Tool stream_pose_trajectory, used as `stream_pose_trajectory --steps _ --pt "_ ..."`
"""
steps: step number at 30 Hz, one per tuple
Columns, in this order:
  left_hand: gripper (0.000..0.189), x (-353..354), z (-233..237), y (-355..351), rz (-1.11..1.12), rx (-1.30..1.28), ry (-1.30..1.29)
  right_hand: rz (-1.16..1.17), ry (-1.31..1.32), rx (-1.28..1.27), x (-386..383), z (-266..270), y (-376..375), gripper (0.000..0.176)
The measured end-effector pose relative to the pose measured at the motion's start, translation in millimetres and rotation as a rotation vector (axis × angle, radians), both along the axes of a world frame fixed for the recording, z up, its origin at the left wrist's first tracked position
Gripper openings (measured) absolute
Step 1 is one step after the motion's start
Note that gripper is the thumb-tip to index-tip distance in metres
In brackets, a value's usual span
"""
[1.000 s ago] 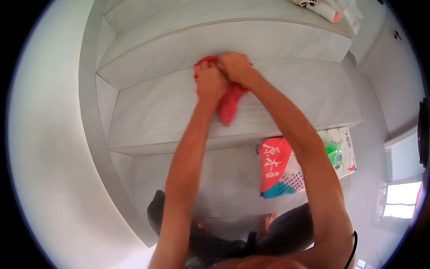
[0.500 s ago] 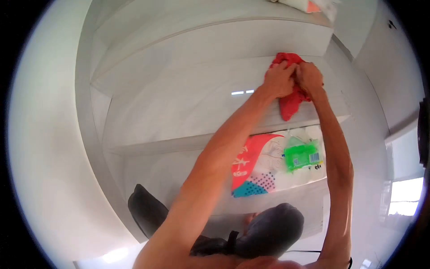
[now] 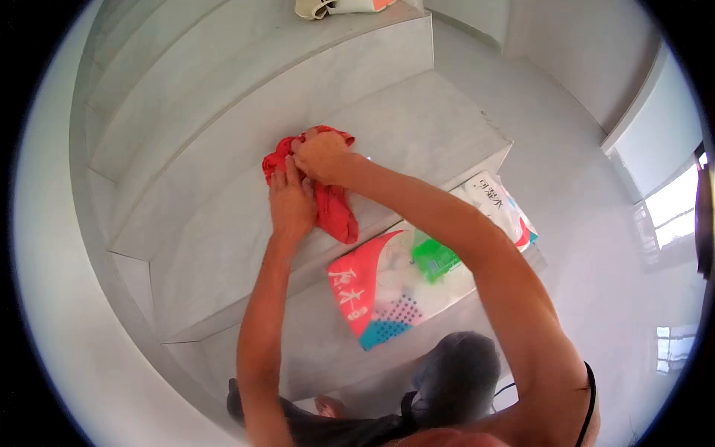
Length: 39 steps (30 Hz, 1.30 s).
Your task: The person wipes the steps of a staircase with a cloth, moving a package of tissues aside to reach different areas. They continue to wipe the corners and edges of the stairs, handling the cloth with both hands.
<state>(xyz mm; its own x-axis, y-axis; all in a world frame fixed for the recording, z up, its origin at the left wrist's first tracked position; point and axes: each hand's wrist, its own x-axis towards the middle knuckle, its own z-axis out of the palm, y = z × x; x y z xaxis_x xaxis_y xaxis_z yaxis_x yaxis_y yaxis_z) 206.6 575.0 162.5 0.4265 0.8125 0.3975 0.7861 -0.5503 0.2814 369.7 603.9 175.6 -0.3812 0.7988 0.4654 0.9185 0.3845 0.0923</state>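
Note:
A crumpled red cloth lies on a pale marble stair step, one end trailing toward the step's front edge. Both of my hands are on its bunched upper part, close together. My right hand comes in from the right, fingers curled round the fabric. From below, my left hand reaches up with its fingers pressed into the cloth's left side. Some fingertips are hidden in the folds.
On the step below lies a large white, red and teal tissue pack, with a green plastic packet on it, partly behind my right arm. A cream item sits on a higher step. A curved white wall borders the left side.
My hands and the red cloth have moved left along the step, away from its right end. The camera view has turned, so more floor shows at right.

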Motion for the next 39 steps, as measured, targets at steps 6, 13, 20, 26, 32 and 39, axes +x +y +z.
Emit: stream_pose_trajectory --steps 6,13,20,26,32,39 --pt "0.064 115.9 -11.0 39.6 -0.169 0.047 0.005 -0.304 0.061 -0.107 111.6 3.6 7.8 0.02" --pt "0.064 281.3 -15.8 51.4 -0.426 0.141 -0.113 -0.694 0.213 -0.18 260.3 22.2 -29.6 0.021" --pt "0.062 323.6 -18.3 42.8 -0.709 0.054 -0.153 -0.9 0.401 -0.125 296.6 16.5 -80.3 0.018" --pt "0.064 295.5 -1.2 11.7 -0.8 -0.174 -0.141 -0.897 0.231 -0.056 269.0 9.6 -123.4 0.022" --pt "0.063 230.0 16.1 14.5 -0.774 -0.428 -0.223 -0.639 0.286 -0.074 233.0 10.9 -110.1 0.018" --pt "0.052 84.2 17.3 31.5 -0.456 -0.54 -0.589 -0.356 0.251 -0.164 66.8 42.8 -61.2 0.018"
